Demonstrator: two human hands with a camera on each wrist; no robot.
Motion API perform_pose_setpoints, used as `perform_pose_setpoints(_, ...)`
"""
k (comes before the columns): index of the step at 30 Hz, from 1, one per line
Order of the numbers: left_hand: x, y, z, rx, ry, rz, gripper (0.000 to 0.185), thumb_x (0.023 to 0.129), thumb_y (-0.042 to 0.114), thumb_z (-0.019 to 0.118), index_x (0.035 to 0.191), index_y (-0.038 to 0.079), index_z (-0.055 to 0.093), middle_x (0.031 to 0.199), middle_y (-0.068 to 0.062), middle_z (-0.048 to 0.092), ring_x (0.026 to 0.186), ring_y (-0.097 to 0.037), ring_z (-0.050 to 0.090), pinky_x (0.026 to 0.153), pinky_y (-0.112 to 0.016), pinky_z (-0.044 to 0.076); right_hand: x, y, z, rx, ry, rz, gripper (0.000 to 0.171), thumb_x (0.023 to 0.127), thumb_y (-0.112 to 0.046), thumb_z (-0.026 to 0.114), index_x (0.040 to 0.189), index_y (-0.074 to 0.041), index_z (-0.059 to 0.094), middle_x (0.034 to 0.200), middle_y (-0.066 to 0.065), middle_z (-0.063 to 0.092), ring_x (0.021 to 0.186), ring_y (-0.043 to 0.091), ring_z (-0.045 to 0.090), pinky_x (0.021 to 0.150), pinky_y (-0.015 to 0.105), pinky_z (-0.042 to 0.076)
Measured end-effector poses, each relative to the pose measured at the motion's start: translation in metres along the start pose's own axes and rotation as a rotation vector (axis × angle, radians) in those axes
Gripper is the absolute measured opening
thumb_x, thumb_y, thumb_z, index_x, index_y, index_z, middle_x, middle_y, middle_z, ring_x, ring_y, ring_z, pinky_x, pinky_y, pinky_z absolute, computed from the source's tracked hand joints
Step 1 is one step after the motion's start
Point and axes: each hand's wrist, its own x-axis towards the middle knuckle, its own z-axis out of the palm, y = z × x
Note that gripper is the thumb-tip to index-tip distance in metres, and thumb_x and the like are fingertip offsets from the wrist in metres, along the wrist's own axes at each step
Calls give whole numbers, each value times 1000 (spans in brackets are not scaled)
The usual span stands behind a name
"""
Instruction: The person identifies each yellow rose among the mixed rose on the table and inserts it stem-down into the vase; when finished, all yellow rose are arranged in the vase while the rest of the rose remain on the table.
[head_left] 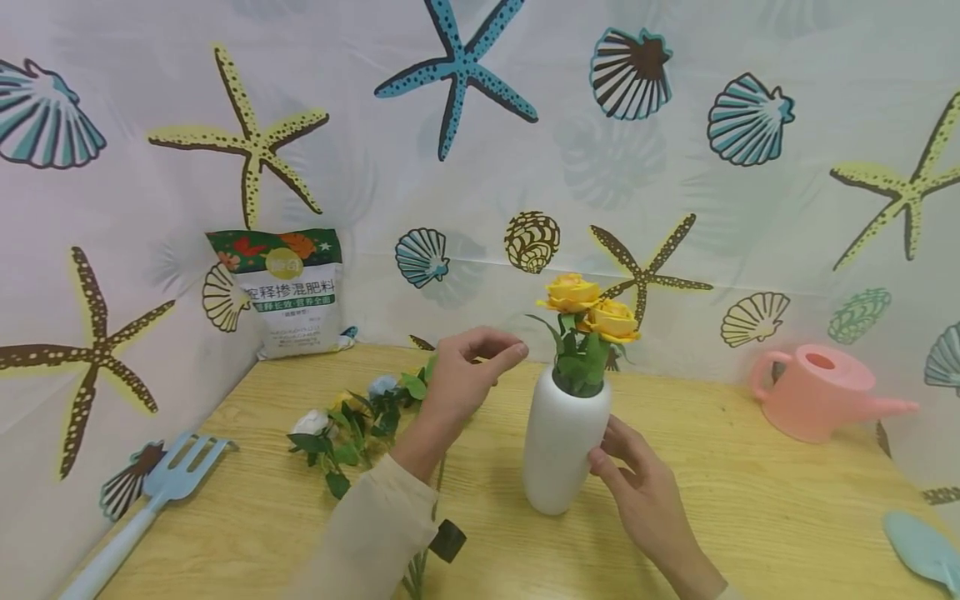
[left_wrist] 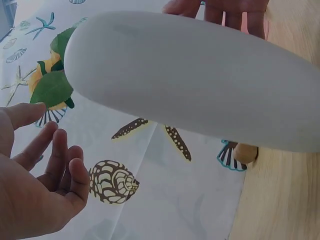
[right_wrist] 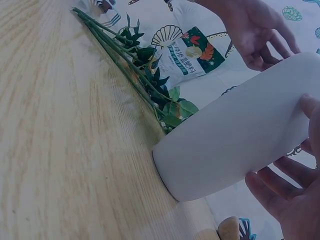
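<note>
A white vase stands upright on the wooden table with two yellow roses in its mouth. My right hand holds the vase low on its right side, thumb in front and fingers round the back. My left hand hovers just left of the vase's top, fingers relaxed, holding nothing. The left wrist view shows that empty left hand beside the vase and the roses. In the right wrist view the vase fills the centre beside my right hand.
Several loose stemmed flowers lie on the table left of the vase. A fertiliser bag leans in the back corner. A pink watering can stands at right, a blue hand fork lies at left, a blue trowel at the right edge.
</note>
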Motion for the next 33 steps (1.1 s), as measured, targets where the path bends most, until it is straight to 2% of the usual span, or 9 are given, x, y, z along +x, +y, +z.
perform_pose_setpoints(9,-6,-22,-41,-123,105,-64,16,94,13,72,106,3,73,85,4,70,71,-13,65,62,-24,52,-1,-1,0,-21,3,27,48,102,-23,62,147,-13,50,138,9,62,111,-6,58,89,18,55)
perform_pose_setpoints(12,-10,-30,-55,-136,141,-112,15,95,13,71,107,3,72,83,4,71,69,-12,65,62,-24,53,-1,-1,0,-26,4,33,48,102,-24,62,147,-14,50,138,9,62,111,-6,58,89,18,54)
perform_pose_setpoints(16,-19,-43,-71,-102,170,-205,16,96,13,70,108,2,72,82,4,71,68,-13,66,63,-27,55,-1,-1,0,-27,1,40,48,102,-25,62,147,-14,49,138,10,62,111,-6,58,89,18,54)
perform_pose_setpoints(20,-28,-57,-79,-18,152,-304,17,96,12,70,109,1,71,83,1,71,70,-16,68,67,-33,58,-1,-2,-1,-31,-3,50,49,102,-27,61,148,-15,49,138,9,62,111,-6,58,89,17,54)
perform_pose_setpoints(23,-35,-67,-81,44,125,-360,19,96,11,69,112,1,70,89,-6,72,73,-18,70,72,-37,59,0,-2,-1,-29,-7,51,49,102,-28,61,148,-16,48,138,9,62,111,-5,58,89,16,53)
perform_pose_setpoints(28,-42,-79,-82,104,90,-398,26,95,8,68,119,-3,66,104,-17,71,77,-21,72,75,-40,61,-1,-2,0,-17,-9,46,48,102,-27,61,148,-16,49,137,9,62,110,-4,59,89,17,54)
perform_pose_setpoints(33,-47,-85,-81,170,37,-410,35,93,7,69,126,-3,62,104,-18,70,76,-23,71,71,-39,60,0,-3,1,-12,-11,57,49,102,-27,62,148,-17,49,136,9,63,110,-4,59,89,17,54)
